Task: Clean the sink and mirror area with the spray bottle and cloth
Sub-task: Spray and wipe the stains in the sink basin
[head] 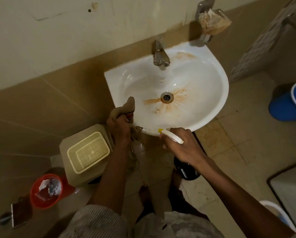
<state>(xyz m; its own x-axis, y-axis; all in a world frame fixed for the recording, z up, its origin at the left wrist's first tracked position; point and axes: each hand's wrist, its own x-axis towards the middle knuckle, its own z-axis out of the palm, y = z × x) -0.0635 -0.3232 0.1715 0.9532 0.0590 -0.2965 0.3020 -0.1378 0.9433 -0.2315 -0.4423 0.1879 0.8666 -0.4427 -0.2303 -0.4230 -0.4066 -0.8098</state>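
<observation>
At the near rim of the white sink, the spray bottle hangs in the right hand, whose fingers are closed around its white trigger head; the yellow nozzle points left along the rim and the dark body drops below the hand toward the floor. Just left of it, the left hand is clenched on a bunched tan cloth, which pokes up over the sink's left edge and trails down beneath the fist. The two hands sit near each other but apart. Rusty brown stains fan out from the drain, under the metal tap. Further out stand a beige bin, a red basket and a blue bucket.
</observation>
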